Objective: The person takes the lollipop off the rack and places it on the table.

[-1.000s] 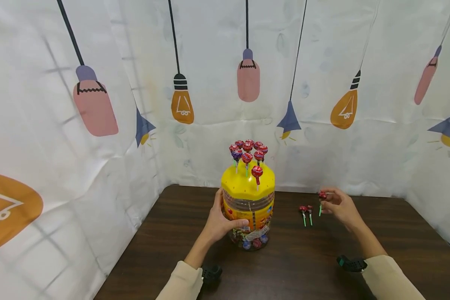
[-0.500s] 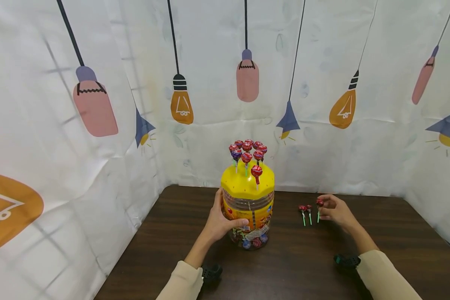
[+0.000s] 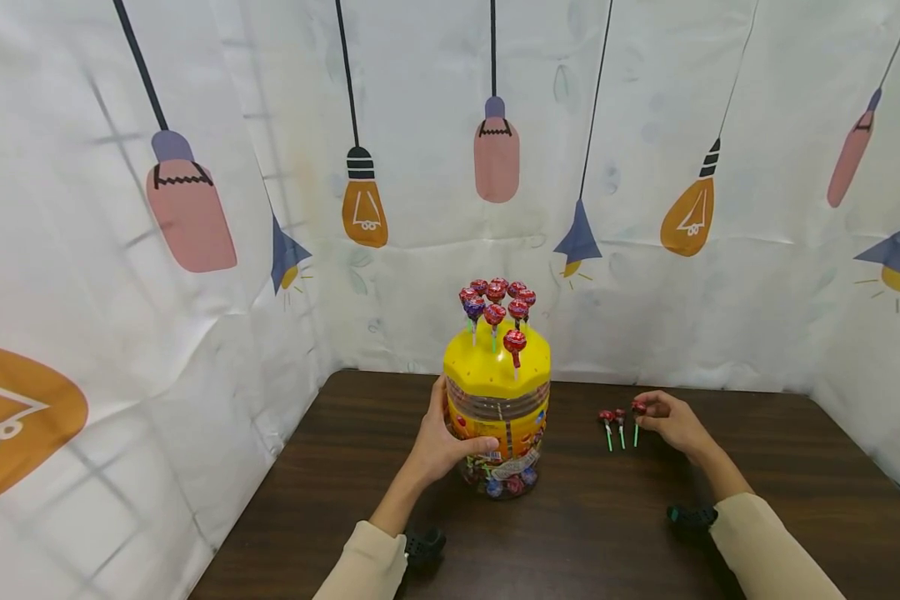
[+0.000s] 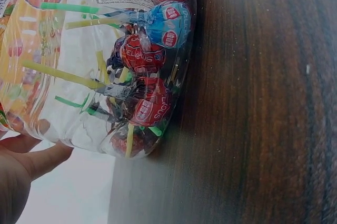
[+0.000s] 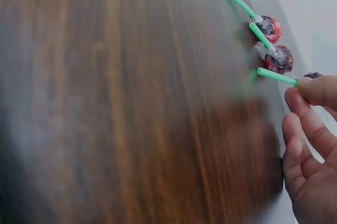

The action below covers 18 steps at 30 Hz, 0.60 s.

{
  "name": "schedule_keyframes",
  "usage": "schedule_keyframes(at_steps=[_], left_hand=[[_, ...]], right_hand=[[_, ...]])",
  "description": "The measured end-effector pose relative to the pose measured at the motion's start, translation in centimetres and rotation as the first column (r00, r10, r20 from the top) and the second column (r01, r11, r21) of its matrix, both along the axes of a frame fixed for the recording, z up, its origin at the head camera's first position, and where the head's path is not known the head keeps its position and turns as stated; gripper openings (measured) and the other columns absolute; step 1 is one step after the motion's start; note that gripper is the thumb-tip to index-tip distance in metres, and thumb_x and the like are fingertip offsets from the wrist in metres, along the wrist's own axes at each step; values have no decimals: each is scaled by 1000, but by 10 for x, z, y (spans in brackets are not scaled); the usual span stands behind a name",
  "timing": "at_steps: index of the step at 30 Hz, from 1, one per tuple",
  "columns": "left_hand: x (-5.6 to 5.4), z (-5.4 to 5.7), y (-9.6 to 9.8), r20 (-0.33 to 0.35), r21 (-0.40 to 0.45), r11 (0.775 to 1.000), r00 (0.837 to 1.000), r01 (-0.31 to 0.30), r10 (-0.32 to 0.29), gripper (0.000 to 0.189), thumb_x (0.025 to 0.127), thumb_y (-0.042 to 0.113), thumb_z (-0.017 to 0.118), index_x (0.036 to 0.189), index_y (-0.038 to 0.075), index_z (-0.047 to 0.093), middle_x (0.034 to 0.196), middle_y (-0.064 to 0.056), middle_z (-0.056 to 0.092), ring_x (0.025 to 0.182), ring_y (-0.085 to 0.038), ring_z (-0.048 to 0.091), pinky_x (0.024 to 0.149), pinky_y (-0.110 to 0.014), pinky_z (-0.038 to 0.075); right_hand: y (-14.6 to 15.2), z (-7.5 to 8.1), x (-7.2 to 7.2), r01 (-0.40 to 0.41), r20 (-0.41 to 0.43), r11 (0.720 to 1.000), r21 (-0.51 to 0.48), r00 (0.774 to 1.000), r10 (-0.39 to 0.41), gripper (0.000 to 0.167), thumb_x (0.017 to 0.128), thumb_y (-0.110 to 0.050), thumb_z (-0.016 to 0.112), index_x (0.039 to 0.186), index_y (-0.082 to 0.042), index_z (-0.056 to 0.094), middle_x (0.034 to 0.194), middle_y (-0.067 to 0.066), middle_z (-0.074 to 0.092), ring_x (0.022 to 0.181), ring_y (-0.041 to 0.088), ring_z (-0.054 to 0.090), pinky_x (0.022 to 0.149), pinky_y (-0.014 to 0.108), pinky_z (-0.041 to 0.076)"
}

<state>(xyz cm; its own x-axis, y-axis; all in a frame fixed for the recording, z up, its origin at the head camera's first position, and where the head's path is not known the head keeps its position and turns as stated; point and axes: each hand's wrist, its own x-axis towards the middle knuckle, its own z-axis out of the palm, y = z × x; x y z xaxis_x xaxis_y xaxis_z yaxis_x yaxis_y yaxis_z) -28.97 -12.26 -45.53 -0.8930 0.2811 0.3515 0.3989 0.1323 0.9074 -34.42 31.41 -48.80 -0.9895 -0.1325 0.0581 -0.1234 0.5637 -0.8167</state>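
Observation:
My left hand (image 3: 438, 446) grips the side of a clear plastic jar (image 3: 501, 408) with a yellow lid (image 3: 480, 367). Red lollipops and a purple one stand upright in the lid. Through the jar's wall in the left wrist view show wrapped lollipops (image 4: 142, 56) with green and yellow sticks. Over on the right, my right hand (image 3: 673, 423) pinches a red lollipop (image 3: 636, 427) by its upper part, close over the table. Its green stick (image 5: 276, 76) pokes out past the thumb in the right wrist view. Two red lollipops (image 3: 613, 427) lie just left of it.
The dark wooden table (image 3: 585, 533) carries the jar and the loose lollipops. Behind it hangs a white curtain (image 3: 435, 217) printed with lamps and bulbs, close to the table's back edge. Another stretch of curtain runs along the left.
My right hand has come down and slightly toward me with its lollipop, which now sits beside the two lying ones. The left hand and the jar have stayed in place.

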Motion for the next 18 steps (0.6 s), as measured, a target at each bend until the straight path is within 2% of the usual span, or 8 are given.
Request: schedule_keyframes(at_steps=[5,12,15,18], left_hand=[[-2,-2,0,-7,1,1000,1000,1,-1,104,82,34,87,156,46,15,148,5,47,128,-19,56,112,-47,48],[-2,-3,0,-15,4,1000,1000,6,-6,104,82,34,87,156,46,15,147,5,48,128,-19,56,112,-46,48],[-2,-2,0,-17,7,1000,1000,9,-9,105,82,33,87,156,46,15,147,5,48,128,-19,56,112,-46,48],[-2,-2,0,-18,7,1000,1000,10,-10,105,82,32,87,156,46,14,148,5,48,128,-19,57,112,-46,48]], right_hand=[[0,1,1,-2,-1,998,59,1000,2,38,100,-17,68,131,1,58,115,21,67,101,25,60,81,37,50],[2,0,0,-8,10,996,88,1000,7,38,100,-19,67,131,2,58,122,27,64,112,39,59,85,45,52],[2,0,-1,-9,18,995,101,1000,7,38,100,-19,68,130,1,59,120,24,63,111,38,58,86,47,51],[2,-1,-3,-19,25,994,110,1000,16,36,99,-16,69,129,2,60,115,21,63,105,31,58,84,42,50]])
